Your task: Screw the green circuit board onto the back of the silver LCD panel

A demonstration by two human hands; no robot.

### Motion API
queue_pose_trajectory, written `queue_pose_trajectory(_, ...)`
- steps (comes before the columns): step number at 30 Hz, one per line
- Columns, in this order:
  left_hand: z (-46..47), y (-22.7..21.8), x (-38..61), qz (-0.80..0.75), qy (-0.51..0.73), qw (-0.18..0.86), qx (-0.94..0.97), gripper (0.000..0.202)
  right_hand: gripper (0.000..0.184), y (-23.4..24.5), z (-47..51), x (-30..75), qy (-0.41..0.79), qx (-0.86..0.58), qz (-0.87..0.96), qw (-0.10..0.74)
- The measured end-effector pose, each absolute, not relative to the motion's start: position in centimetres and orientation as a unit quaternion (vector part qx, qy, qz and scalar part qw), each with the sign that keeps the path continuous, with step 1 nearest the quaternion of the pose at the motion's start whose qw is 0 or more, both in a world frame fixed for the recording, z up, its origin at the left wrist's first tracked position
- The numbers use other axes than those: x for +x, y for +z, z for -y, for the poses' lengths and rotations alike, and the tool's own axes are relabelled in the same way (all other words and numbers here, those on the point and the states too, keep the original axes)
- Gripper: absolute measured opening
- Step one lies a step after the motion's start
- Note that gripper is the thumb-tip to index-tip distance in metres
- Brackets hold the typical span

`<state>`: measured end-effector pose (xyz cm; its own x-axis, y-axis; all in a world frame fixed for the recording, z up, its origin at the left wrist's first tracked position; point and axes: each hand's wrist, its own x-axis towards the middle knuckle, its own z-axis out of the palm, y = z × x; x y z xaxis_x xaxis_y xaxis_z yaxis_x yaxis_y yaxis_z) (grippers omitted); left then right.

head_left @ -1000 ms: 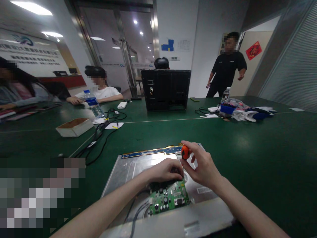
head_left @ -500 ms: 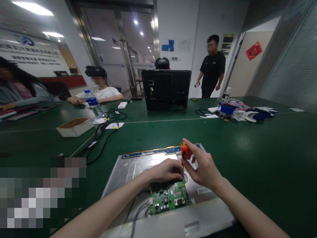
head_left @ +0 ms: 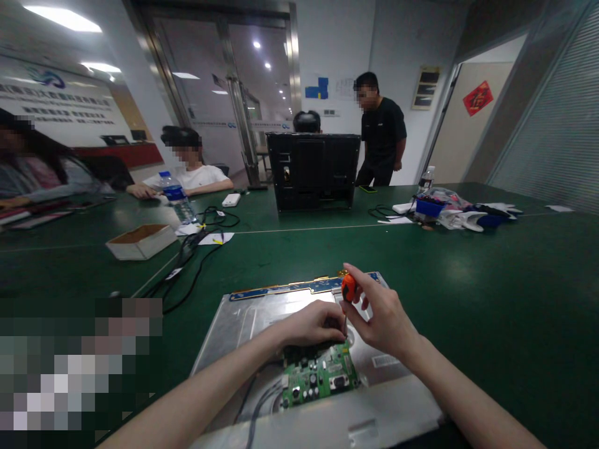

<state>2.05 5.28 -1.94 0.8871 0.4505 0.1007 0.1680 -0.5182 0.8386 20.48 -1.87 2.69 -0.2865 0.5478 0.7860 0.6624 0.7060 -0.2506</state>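
Observation:
A screwdriver (head_left: 349, 289) with an orange and black handle stands nearly upright, gripped by the fingers of my right hand (head_left: 386, 315). Its thin shaft runs down to the top right corner of a green circuit board (head_left: 321, 377). My left hand (head_left: 318, 323) is curled beside the shaft, fingertips pinched near the tip; what they hold, if anything, is hidden. The board lies on a silver metal display panel (head_left: 229, 340), with grey cables at its left. Along the panel's far edge runs a narrow blue circuit strip (head_left: 285, 290).
Black cables (head_left: 191, 255) and an open white box (head_left: 141, 242) lie at left, near a water bottle (head_left: 178, 196). A black monitor casing (head_left: 313, 171) stands ahead. A blue tray with bagged items (head_left: 433, 207) sits at far right. Several people are around the table.
The standing person in black has moved left, closer to the monitor casing, and leans forward. My hands and the screwdriver stay almost in place.

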Motion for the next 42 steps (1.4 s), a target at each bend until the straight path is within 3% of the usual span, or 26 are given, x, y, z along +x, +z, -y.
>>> queue_pose_trajectory(6, -5.28, -1.96, 2.01, -0.191, 0.151, 0.447, 0.861, 0.01, 0.064, 2.6, 1.8, 20.48, -0.066, -0.382, 0.803, 0.453)
queue_pose_trajectory(21, -5.4, -2.0, 2.02, -0.185, 0.149, 0.441, 0.865, 0.01, 0.051, 2.55, 1.88, 20.41, -0.04, -0.394, 0.79, 0.468)
queue_pose_trajectory(34, -5.27, -2.03, 2.02, -0.189, 0.152, 0.454, 0.858, 0.022, 0.061, 2.64, 1.9, 20.56, -0.04, -0.384, 0.795, 0.468)
queue_pose_trajectory(42, -5.23, -1.71, 2.05, -0.182, 0.153, 0.454, 0.858, 0.01, 0.059, 2.69, 1.88, 20.53, -0.05, -0.381, 0.8, 0.461)
